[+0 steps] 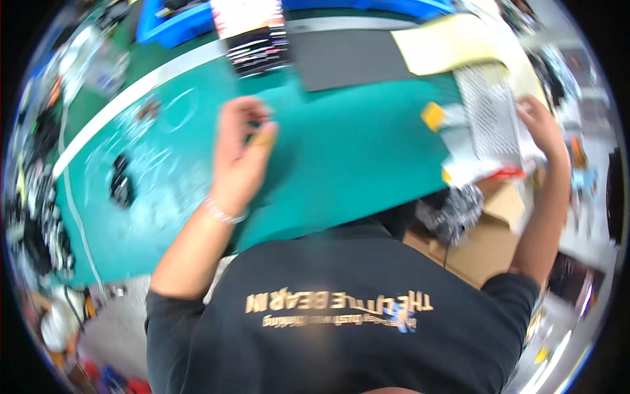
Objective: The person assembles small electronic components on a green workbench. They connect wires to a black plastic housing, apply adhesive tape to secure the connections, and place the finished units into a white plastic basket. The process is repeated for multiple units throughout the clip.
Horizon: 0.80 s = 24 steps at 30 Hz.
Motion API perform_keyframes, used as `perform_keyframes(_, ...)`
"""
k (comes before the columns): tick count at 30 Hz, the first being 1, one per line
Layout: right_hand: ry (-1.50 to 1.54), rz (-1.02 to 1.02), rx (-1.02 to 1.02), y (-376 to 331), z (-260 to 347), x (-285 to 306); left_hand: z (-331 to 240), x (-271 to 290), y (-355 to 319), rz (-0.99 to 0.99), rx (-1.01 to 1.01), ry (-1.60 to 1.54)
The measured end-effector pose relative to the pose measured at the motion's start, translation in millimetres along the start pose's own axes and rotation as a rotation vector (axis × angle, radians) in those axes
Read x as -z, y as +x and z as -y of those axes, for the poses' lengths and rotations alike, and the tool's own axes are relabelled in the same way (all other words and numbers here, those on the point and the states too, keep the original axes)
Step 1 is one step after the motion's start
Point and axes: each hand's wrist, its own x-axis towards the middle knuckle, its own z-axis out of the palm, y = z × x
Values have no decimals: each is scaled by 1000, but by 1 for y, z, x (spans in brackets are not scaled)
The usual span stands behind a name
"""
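Hands well apart — left hand point(243, 148) loosely curled, empty, over green mat point(341, 157); right hand point(543, 126) at right edge of silver textured sheet point(489, 115), grip cannot be told. Silver textured sheet at mat's right end, near yellow paper point(446, 44).

Packages point(489, 115) right on table point(348, 157) — bundle point(121, 187) left, bin point(182, 34) behind.

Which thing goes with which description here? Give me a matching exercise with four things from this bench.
Things
1. left hand
2. right hand
3. dark grey sheet
4. blue container

Descriptions
A. just left of the pale yellow sheet
B. beside the silvery textured sheet
C. at the picture's top edge
D. bracelet on its wrist

Pairs: 1-D, 2-B, 3-A, 4-C
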Motion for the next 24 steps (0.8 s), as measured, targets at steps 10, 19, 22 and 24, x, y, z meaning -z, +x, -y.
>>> perform_keyframes(10,330,-359,1137,-30,306,-39,-9,8,-2,198,-93,265)
perform_keyframes(19,798,-813,1175,34,390,-50,-17,9,-3,140,-98,208)
perform_keyframes(22,876,-990,575,144,352,-30,-19,7,1,161,-87,213)
perform_keyframes(24,457,-798,534,212,299,-42,-16,3,4,174,-87,213)
